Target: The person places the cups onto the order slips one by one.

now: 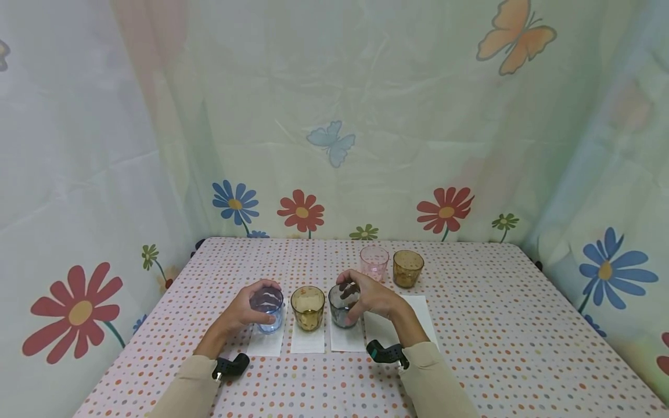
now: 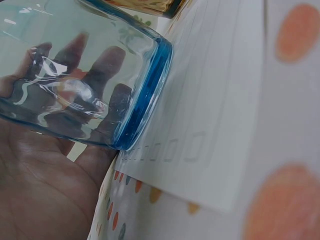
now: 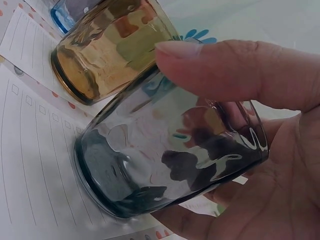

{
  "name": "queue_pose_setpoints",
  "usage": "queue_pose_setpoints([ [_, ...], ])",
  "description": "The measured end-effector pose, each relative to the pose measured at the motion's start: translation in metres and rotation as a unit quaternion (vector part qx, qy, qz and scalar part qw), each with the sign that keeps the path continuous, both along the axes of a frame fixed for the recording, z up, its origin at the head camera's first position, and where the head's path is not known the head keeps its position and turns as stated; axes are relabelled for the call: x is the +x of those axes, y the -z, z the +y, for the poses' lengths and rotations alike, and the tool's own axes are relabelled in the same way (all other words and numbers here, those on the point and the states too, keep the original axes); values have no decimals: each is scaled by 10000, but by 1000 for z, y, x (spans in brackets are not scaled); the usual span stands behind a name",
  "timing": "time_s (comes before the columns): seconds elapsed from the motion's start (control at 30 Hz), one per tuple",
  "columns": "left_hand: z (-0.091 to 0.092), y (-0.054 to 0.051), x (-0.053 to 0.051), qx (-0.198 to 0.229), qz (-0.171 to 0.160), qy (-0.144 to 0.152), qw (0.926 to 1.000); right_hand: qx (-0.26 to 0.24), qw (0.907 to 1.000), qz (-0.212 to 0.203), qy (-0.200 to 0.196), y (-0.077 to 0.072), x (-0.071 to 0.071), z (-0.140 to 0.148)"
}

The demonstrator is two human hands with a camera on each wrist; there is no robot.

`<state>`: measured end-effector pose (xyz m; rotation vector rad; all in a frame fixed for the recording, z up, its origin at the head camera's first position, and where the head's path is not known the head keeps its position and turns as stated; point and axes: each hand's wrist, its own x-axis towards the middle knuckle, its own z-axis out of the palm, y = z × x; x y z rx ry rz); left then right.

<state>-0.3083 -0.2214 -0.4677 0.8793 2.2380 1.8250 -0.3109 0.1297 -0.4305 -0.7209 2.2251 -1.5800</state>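
Observation:
My left hand (image 1: 241,309) grips a clear blue glass tumbler (image 1: 272,323), fingers round its far side and thumb on the near side. In the left wrist view the fingers show through the tumbler's wall (image 2: 75,85); its blue base is at a lined sheet (image 2: 215,100). My right hand (image 1: 375,297) holds a smoky grey tumbler (image 1: 338,315) between thumb and fingers, its base over or on another sheet (image 1: 347,343). Whether that base touches the paper, I cannot tell. An amber tumbler (image 1: 308,310) stands upright between the hands on its own sheet (image 1: 307,344).
Behind my right hand stand a pink tumbler (image 1: 374,262) and a brown tumbler (image 1: 407,269). A further white sheet (image 1: 420,310) lies partly under my right wrist. The dotted tablecloth (image 1: 496,337) covers the table, with a floral curtain (image 1: 366,191) behind it.

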Motion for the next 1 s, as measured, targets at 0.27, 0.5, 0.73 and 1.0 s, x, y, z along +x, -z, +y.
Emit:
queue_pose_setpoints([
  [0.27,-1,-1,1,-24,-12,-30,10000,33,10000,-39,57,-1,0,-1],
  [0.5,-2,-1,2,-98,58,-40,9999,-65,9999,-82,-79,-2,0,1],
  [0.73,-3,0,2,-19,58,8,10000,-117,9998,20,-186,-6,3,3],
  [1.0,-1,0,1,-157,114,-49,9998,-253,9989,378,-101,-9,4,9],
])
